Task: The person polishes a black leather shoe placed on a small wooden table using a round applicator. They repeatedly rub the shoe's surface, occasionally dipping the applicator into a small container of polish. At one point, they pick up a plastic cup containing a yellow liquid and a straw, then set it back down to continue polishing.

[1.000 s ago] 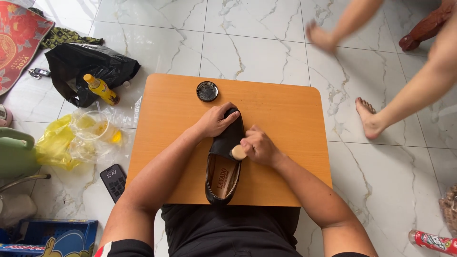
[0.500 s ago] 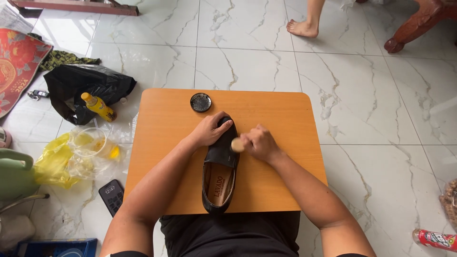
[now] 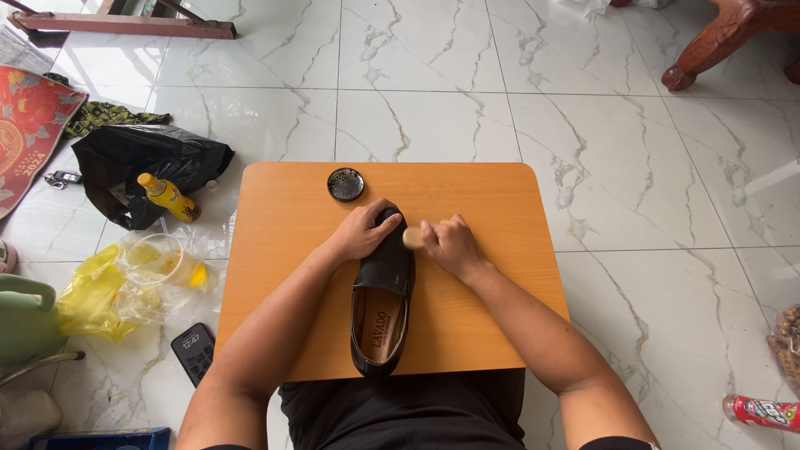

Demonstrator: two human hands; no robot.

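A black slip-on loafer [image 3: 382, 304] lay on the orange-brown low table [image 3: 492, 317], its long axis running almost straight away from the person: heel and open mouth, with the tan insole showing, near the table's close edge, toe pointing toward the far edge. It sat a little left of the table's middle.

The left hand [image 3: 367, 232] rested over the toe end, fingers curled down across the vamp and pressing the shoe flat; it had hold of the shoe alone. The right hand [image 3: 446, 243] was just beside the toe on its right flank, fingers closed round a small tan applicator, perhaps a sponge or brush [image 3: 412, 237], whose end touched or nearly touched the leather. So the shoe lay to the left of the right fingers, and both hands crowded the toe while the heel stayed free.

Just beyond the toe, apart from both hands, stood a small round tin of black polish [image 3: 345, 184], open, nearer the left hand.

Off the table, on the white marble-pattern floor [image 3: 633, 125], were a black plastic bag [image 3: 142, 162] with a yellow bottle [image 3: 169, 197], a clear bag with yellow contents [image 3: 133, 279], a dark phone [image 3: 193, 352], and at the right edge a red can [image 3: 762, 412].
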